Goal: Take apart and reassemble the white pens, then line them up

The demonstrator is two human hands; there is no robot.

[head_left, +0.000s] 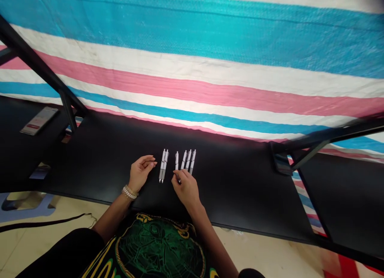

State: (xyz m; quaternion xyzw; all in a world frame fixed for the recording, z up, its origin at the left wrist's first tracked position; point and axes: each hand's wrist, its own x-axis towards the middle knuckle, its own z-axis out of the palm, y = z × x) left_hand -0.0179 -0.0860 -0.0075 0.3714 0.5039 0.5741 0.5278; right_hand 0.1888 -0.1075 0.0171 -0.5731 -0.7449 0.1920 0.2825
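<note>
Two white and grey pens (163, 166) lie side by side on the black table (240, 182). To their right is a single white pen (177, 160), its lower end between the fingers of my right hand (186, 190). Three more pens (188, 160) lie slightly slanted beyond it, their lower parts partly covered by that hand. My left hand (141, 172), with a beaded bracelet on the wrist, is left of the pair and apart from it. Its thumb and fingers come close together; whether anything thin is between them is too small to make out.
A phone (39, 121) lies on the far-left table. Black metal supports (67, 104) stand at the left and right ends. Striped sheeting (192, 82) hangs behind the table. A blue plastic stool (27, 212) is at lower left.
</note>
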